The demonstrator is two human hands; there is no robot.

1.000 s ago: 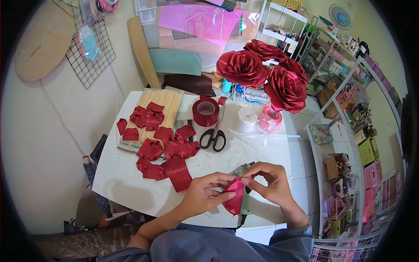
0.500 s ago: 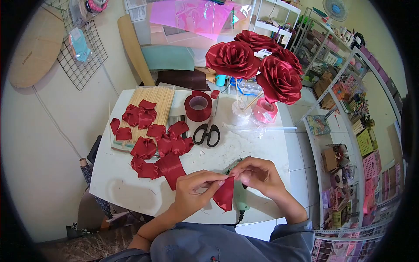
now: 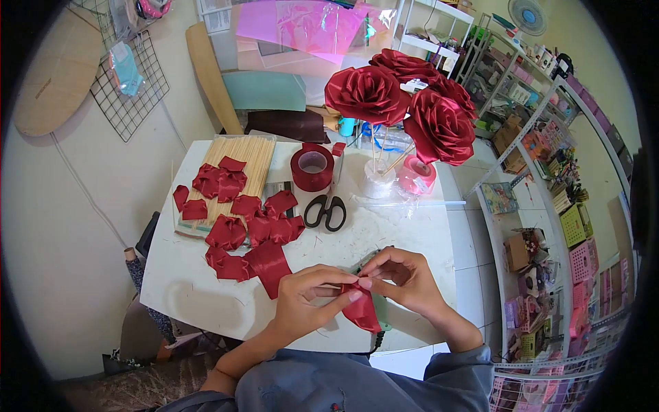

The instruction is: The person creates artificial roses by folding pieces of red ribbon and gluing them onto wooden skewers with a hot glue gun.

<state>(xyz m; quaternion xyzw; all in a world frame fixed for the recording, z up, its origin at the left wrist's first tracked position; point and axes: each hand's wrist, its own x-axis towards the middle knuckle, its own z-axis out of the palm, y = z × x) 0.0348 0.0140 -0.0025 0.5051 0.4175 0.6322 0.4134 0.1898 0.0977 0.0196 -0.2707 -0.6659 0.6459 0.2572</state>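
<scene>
Near the table's front edge, my left hand point(image 3: 312, 295) pinches the upper end of a red satin piece point(image 3: 362, 311). My right hand point(image 3: 405, 278) meets it there, thumb and forefinger closed on the same end. The satin hangs below the fingertips, curved and glossy. Behind it and my right hand lies a green corded tool point(image 3: 383, 317), mostly hidden. Folded red petals point(image 3: 226, 233) and a flat red strip point(image 3: 270, 266) lie to the left. Black-handled scissors point(image 3: 325, 212) rest beyond my hands, beside a red ribbon roll point(image 3: 312, 167).
Wooden sticks point(image 3: 255, 161) lie in a pack at the table's back left. Large red fabric roses point(image 3: 439, 125) stand on sticks in a white holder point(image 3: 378, 180), next to a pink roll point(image 3: 417, 174). Shelves point(image 3: 498, 226) line the right side.
My right fingertips have come down and closer to my left ones. The red satin piece has turned and now bulges, covering more of the green tool.
</scene>
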